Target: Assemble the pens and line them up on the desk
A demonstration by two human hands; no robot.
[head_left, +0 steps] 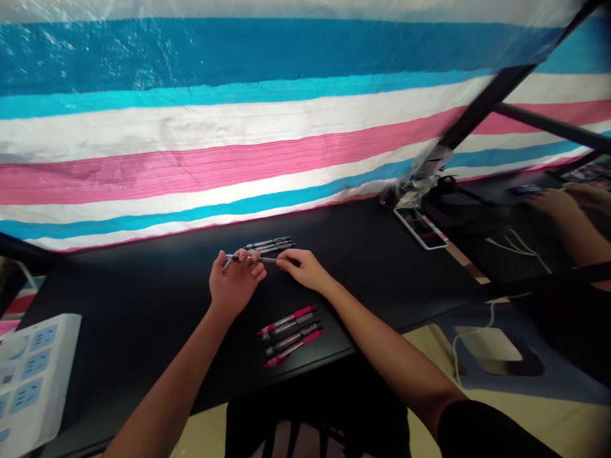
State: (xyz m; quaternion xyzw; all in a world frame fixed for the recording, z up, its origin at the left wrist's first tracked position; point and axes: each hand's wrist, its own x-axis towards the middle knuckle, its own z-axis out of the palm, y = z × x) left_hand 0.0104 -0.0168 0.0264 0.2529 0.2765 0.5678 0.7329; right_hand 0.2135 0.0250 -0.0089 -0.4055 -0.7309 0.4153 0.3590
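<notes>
Your two hands are shown over the middle of the black desk (143, 286). Your left hand (236, 283), palm up, has its fingers curled around a slim pen (268, 260), the thumb beside one end; your right hand (304, 270) pinches the opposite, grey end between thumb and fingertips. The pen lies roughly parallel to the far edge. Just beyond it, toward that edge, dark-ended pens (271, 243) lie side by side. Nearer you, four further pens (293, 338), two with red or pink parts and two grey or black, slant close to the near edge. A white-framed phone (422, 229) rests by the right edge; a white socket block (67, 375) occupies the near left corner.
</notes>
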